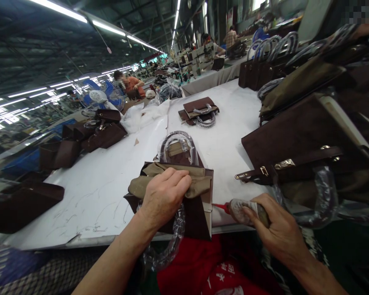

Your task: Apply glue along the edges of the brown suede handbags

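Note:
A dark brown handbag [197,217] lies at the table's near edge, its khaki lining [201,186] bulging out over the top. My left hand [167,190] is closed on the lining, fingers curled over it. Plastic-wrapped handles [180,225] loop out from both sides of the bag, one hanging past the table edge. In my right hand [276,229] is a glue bottle [246,211] with a thin red nozzle, held sideways. The nozzle tip points left at the bag's pale side edge, at or very close to it. My fingers partly hide the bottle.
Another handbag [201,108] lies flat farther back on the white table [227,123]. Several brown bags are piled at right [295,159], and others stand at left [67,151]. A blue fan [100,96] stands behind. A person in orange [133,84] works beyond.

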{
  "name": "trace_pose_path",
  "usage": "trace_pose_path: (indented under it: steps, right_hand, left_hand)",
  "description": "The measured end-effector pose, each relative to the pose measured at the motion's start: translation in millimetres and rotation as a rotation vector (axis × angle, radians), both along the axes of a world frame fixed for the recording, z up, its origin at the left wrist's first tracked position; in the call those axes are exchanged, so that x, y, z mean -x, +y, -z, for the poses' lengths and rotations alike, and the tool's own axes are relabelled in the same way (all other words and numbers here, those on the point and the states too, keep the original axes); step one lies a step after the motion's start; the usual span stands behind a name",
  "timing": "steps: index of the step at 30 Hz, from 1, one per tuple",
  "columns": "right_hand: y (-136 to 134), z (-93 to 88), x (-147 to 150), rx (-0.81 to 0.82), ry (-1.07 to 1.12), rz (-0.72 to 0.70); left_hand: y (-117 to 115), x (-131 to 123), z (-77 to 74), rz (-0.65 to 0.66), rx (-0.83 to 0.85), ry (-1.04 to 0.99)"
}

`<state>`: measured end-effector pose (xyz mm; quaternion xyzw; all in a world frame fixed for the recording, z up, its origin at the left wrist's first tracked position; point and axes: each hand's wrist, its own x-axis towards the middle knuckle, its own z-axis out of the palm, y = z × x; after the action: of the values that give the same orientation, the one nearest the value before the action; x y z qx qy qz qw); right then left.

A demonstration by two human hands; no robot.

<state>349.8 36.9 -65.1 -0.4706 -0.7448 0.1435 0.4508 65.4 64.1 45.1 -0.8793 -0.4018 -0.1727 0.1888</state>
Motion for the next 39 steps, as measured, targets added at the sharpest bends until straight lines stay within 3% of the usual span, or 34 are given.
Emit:
trace_pose_path:
  steps: [6, 12, 17, 22, 27, 39]
  right_hand:
    - [-3.6, -0.1, 2.3, 0.033, 0.035, -0.039]
    - [-4.5, 0.9, 2.6, -0.07, 0.06, -0.042]
    - [-9.2, 0.8, 0.7, 0.043, 0.068, -0.023]
    - [-16.6, 1.5, 0.7, -0.032, 0.089, 0.01]
    - [-14.6, -0.7, -1.7, 0.025, 0.046, -0.018]
    - [-14.1, 4.4, 2.0, -0.059, 0.037, -0.018]
  left_hand:
    - [-5.0, -3.1, -0.6, 0.003, -0.021, -0.014]
    - [-8.5, -3.6, -0.3, 0.028, -0.044, -0.046]
    - [-12.8, -4.7, 0.2, 0.056, -0.073, -0.055]
    - [-17.3, -4.8, -0.9, 0.059, -0.07, -0.058]
    - [-18.7, -5.0, -1.5, 0.052, -0.075, -0.047]
    - [-18.4, -5.4, -0.8, 0.057, -0.074, -0.054]
